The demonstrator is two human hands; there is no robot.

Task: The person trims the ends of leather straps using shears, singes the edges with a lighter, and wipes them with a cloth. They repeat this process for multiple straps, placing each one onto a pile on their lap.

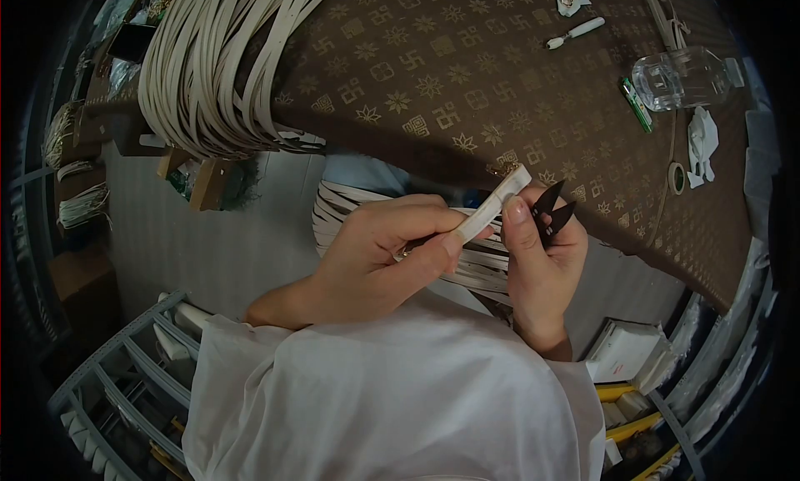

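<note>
The left hand [379,248] is closed around one cream strap [497,202], thumb and forefinger pinching it just below its free end, which points toward 1 o'clock. The right hand [537,248] steadies the same strap with its thumb while its fingers curl around one pair of black thread snips [557,208], blades slightly apart and aimed toward 1 o'clock, just beside the strap end.

The blades sit very near the right thumb and the strap's face; I judge a slip could nick the thumb or score the strap, since the same hand both steadies and cuts. The grip on the strap end is short, so it could twist free.

Behind the hands lies a loose pile of straps, too many to count, and a larger bundle hangs over the bench [467,89] edge at 11 o'clock. At 1 to 2 o'clock: one clear bottle [679,77], one green lighter [637,104], one white tool [575,31], one tape roll [677,178].
</note>
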